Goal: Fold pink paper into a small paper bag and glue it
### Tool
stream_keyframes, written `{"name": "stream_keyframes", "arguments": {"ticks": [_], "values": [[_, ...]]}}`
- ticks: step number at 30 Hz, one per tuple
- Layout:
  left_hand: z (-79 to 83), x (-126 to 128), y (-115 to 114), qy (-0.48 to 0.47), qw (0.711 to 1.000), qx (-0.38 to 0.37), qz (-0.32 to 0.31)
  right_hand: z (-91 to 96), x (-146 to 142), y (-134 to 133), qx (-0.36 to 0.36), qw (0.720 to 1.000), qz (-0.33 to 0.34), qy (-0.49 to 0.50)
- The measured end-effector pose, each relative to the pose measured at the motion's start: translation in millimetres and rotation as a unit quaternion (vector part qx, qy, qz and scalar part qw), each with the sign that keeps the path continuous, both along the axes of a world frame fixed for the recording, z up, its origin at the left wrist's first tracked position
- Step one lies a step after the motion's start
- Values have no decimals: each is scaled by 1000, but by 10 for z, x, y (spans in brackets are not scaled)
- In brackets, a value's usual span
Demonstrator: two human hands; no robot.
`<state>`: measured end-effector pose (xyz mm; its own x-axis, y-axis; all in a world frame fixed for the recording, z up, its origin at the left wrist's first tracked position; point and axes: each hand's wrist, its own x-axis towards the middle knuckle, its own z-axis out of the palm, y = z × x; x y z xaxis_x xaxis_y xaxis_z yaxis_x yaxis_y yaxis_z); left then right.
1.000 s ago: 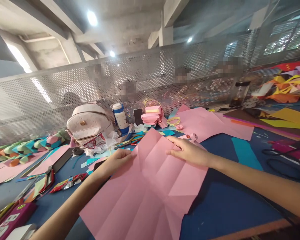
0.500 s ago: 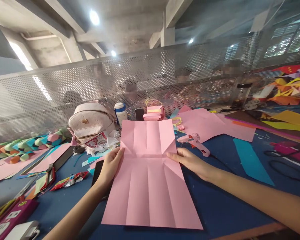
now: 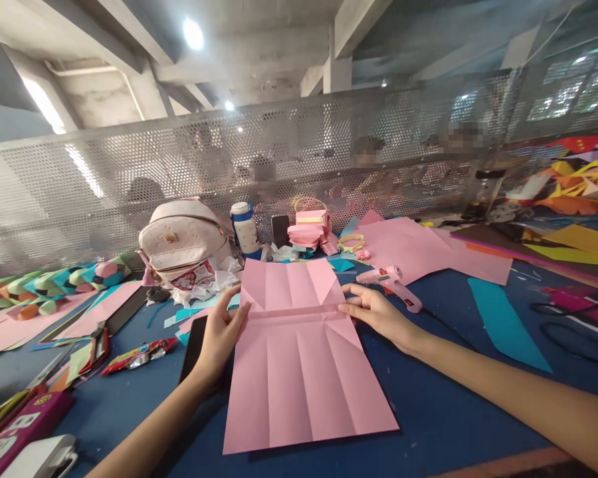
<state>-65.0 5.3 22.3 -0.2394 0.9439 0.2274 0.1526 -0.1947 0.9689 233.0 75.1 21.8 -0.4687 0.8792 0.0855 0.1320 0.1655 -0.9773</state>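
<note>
A sheet of pink paper [image 3: 299, 378], marked with several lengthwise creases and a fold across it, is held over the blue table. My left hand [image 3: 222, 328] pinches its left edge near the cross fold, thumb on top. On the opposite edge, my right hand [image 3: 376, 317] grips the sheet at the same fold, thumb on top and fingers partly behind. The far part of the paper tilts upward; the near part slopes toward me. A pink glue gun [image 3: 393, 282] lies just beyond my right hand. Beside my left wrist a dark flat object [image 3: 193, 348] is partly covered.
A pale backpack [image 3: 187, 236], a white-and-blue bottle [image 3: 244, 229] and a small pink paper bag [image 3: 309, 229] stand along the perforated metal screen [image 3: 299, 159]. Pink sheets [image 3: 403, 249] and a blue strip [image 3: 508, 325] lie right. Scissors [image 3: 50, 368] and a snack wrapper [image 3: 138, 355] lie left.
The pink sheet's far part has tipped lower, showing more of the bottle and paper bag behind it. Its near left corner has shifted right. Both hands keep hold at the fold.
</note>
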Motion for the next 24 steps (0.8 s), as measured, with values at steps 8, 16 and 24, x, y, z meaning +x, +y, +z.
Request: {"name": "stream_keyframes", "arguments": {"ticks": [8, 16, 24], "values": [[-16, 49, 4, 25, 999, 27, -36, -46, 41, 56, 58, 996, -46, -43], [-112, -6, 51, 37, 996, 27, -74, -89, 54, 76, 69, 994, -68, -55], [-155, -17, 79, 27, 993, 21, -115, -161, 46, 117, 68, 995, -60, -37]]}}
